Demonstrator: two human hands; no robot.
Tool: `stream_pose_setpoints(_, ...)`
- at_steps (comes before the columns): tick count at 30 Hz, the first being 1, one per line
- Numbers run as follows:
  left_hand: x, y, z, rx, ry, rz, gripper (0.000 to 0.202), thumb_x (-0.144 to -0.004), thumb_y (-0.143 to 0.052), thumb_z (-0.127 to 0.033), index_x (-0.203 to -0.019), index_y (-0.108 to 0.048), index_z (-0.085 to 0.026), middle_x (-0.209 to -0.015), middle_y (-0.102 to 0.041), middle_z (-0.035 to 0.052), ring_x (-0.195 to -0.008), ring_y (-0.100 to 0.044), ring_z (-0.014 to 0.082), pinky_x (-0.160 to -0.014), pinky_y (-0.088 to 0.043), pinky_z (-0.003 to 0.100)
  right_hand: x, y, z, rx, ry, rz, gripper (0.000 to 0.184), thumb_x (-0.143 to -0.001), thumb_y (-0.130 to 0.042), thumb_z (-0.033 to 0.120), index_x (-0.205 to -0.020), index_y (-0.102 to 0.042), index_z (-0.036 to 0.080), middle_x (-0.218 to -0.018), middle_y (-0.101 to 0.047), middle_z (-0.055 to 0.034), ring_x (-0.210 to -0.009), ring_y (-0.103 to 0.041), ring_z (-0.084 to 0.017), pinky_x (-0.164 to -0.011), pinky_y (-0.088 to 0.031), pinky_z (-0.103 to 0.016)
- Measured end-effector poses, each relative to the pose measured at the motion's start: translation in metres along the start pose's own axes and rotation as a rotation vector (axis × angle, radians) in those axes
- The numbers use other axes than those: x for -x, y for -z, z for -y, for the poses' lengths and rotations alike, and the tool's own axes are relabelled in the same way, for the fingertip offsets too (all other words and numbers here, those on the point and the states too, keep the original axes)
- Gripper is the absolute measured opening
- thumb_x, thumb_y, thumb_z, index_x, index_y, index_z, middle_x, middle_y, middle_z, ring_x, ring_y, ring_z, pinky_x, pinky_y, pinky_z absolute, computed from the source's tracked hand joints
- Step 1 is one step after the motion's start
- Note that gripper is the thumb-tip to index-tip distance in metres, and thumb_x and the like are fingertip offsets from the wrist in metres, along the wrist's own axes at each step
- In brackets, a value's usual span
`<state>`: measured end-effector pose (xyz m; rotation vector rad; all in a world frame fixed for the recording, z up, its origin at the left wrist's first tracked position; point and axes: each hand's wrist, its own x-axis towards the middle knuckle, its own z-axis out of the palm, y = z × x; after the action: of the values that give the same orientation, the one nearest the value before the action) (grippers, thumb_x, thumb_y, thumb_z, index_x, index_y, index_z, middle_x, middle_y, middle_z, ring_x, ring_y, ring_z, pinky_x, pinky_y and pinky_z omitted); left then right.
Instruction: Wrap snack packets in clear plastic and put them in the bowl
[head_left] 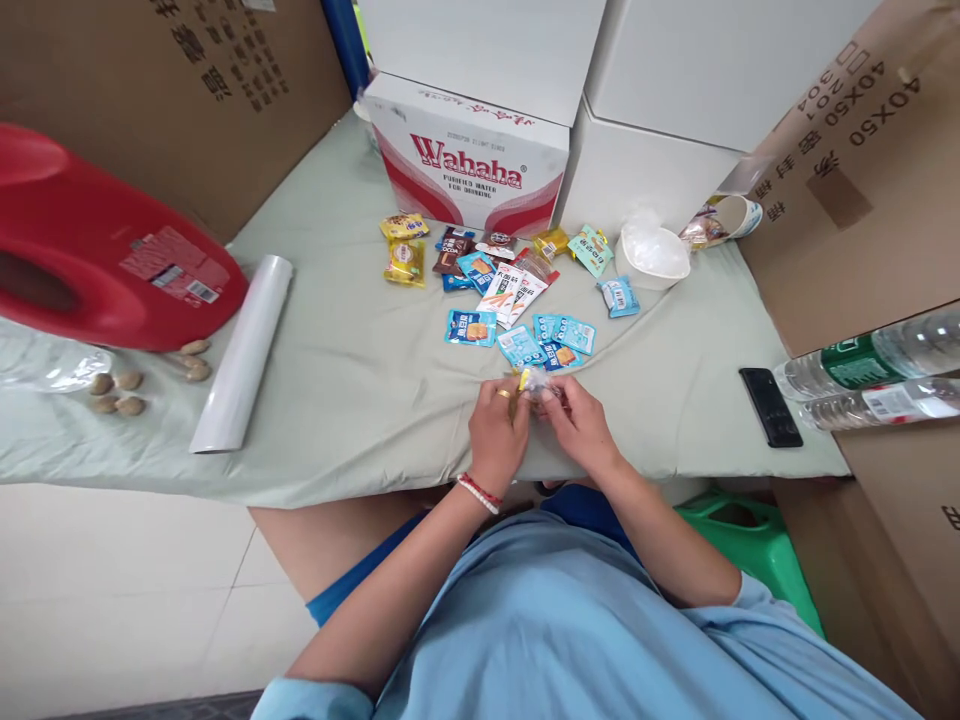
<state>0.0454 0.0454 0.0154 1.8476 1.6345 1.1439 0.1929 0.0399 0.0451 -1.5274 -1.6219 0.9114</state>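
Close to the table's front edge, my left hand [498,430] and my right hand [581,422] pinch a small crumpled plastic packet [535,380] between them. It looks clear with a yellow part; my fingers hide most of it and its contents. Just beyond my fingertips lie several light-blue snack packets [519,346] and a darker blue snack packet [470,328]. Behind these are white snack sachets [504,290], a brown cocoa packet [453,250] and yellow-wrapped snacks [404,262]. To the right are a green packet [591,250] and a blue-and-white packet [619,296].
A white bowl [654,262] holding clear plastic stands before stacked white boxes [652,170] and a Wahaha carton [472,165]. Leftward are a white roll [244,355], walnuts [130,380] and a red jug [112,260]. A phone [770,407] and plastic bottles [885,360] lie right.
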Motion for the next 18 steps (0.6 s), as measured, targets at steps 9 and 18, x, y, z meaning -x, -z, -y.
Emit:
stream_pose_setpoints(9,0.039,-0.029,-0.041,-0.066,-0.743,0.065,0.037,-0.094,-0.058,-0.006,-0.126,-0.071,-0.017,-0.131,-0.074,0.0139,-0.141,-0.058,0.0305,-0.112,-0.051,0.047,0.032,0.034,-0.01,-0.721,-0.358,-0.147,0.053,-0.082,-0.079,0.068,-0.107,-0.063,0.024,-0.099,-0.075,-0.0021,-0.094,-0.071,-0.019,-0.091,-0.059,-0.034)
stream_pose_setpoints(18,0.0,-0.006,-0.009,0.079,-0.638,0.203,0.042,-0.091,-0.057,-0.009,-0.123,-0.068,-0.034,-0.125,-0.077,0.0047,-0.133,-0.066,0.0272,-0.099,-0.066,0.051,-0.031,0.143,-0.065,-0.756,-0.349,-0.609,0.037,-0.075,-0.088,0.043,-0.094,-0.063,0.026,-0.101,-0.076,-0.0002,-0.089,-0.071,-0.017,-0.072,-0.06,-0.028)
